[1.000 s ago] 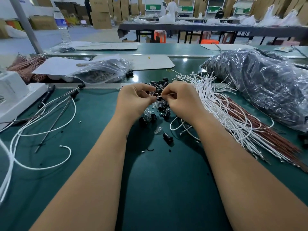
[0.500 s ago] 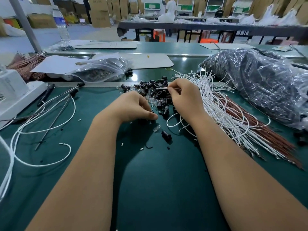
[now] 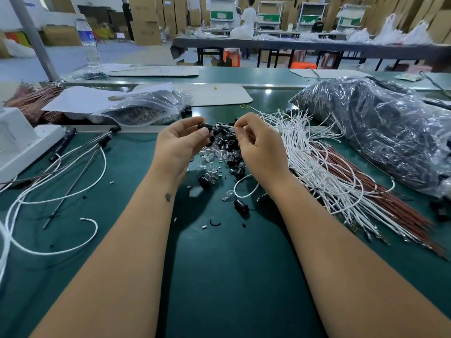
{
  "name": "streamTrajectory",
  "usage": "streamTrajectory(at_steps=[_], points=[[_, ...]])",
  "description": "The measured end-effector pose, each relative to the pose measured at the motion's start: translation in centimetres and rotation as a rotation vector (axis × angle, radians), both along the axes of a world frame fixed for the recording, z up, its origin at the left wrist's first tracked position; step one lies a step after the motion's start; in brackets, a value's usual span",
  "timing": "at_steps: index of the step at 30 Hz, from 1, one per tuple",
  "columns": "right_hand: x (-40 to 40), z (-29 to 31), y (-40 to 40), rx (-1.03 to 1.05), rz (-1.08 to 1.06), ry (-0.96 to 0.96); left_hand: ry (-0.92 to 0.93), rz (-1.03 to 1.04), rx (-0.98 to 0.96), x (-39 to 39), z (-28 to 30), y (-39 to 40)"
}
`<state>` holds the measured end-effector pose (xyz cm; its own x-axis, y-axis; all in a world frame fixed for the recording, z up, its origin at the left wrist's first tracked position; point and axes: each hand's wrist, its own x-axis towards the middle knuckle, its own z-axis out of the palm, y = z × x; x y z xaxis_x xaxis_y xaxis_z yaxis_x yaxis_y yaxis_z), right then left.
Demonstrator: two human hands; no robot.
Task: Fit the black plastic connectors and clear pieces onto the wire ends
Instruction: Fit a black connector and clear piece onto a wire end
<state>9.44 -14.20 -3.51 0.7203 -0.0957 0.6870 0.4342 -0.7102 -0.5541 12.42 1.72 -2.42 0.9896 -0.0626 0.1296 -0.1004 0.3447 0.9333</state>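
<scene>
- Left hand (image 3: pixel 179 145) pinches a black connector (image 3: pixel 204 126) above the parts pile (image 3: pixel 223 148).
- Right hand (image 3: pixel 258 145) pinches a white wire (image 3: pixel 225 128) end, pointing at that connector.

One wide-angle head-worn view looks forward and steeply down from close above the dark green work mat (image 3: pixel 231 276). Both bare forearms enter from the near edge; far beyond, stacked brown cardboard boxes (image 3: pixel 146 18) fill the background.
</scene>
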Motion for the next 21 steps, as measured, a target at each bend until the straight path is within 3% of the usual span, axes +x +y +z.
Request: streamTrajectory(at_steps=[6, 21], points=[[-0.1, -0.1, 0.0, -0.035, -0.007, 0.001, -0.001, -0.037, -0.073, -0.1, -0.1, -0.2], [-0.1, -0.1, 0.2, -0.135, 0.010, 0.062, -0.103, -0.077, 0.184, -0.6, -0.5, -1.3]])
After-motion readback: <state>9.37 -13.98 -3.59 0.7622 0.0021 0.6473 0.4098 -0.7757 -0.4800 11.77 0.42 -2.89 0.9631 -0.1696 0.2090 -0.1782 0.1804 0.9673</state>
